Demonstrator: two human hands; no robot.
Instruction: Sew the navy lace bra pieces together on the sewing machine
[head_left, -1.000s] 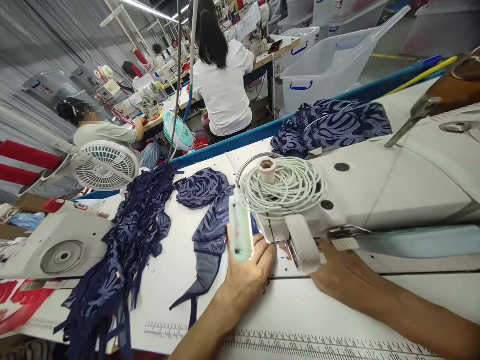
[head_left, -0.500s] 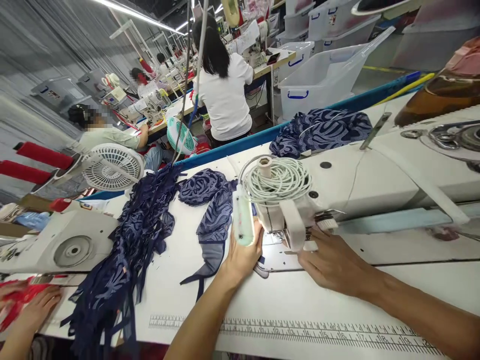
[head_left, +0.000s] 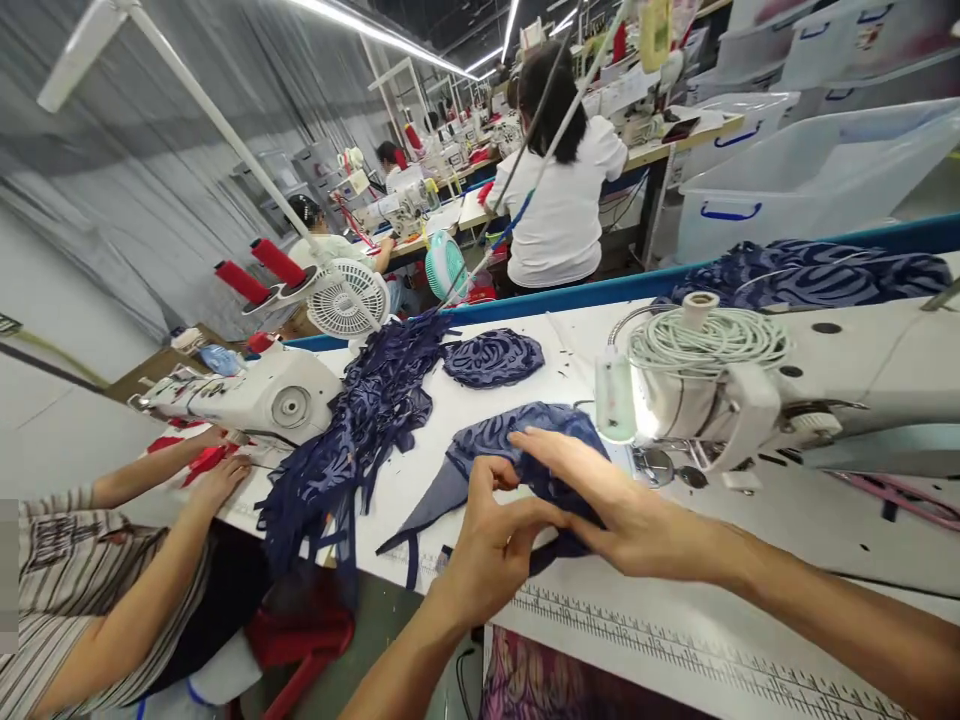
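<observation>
- Navy patterned piece (head_left: 480,440) lies at the centre of the frame on the white table (head_left: 405,490), its plain pointed end toward lower left.
- Left hand (head_left: 487,530), lower centre: fingers curled, thumb stretched toward the right hand (head_left: 619,500). Whether cloth is pinched: cannot tell.
- Right hand, right of centre: fingers extended over the piece, thumb tip close by the left thumb; grip cannot be told.
- Oval patterned stack (head_left: 493,358) lies just above the piece; tangled navy heap (head_left: 382,390) to its left.
- Sewing machine (head_left: 885,345) occupies right of frame, pale cord coil (head_left: 739,340) on top.
</observation>
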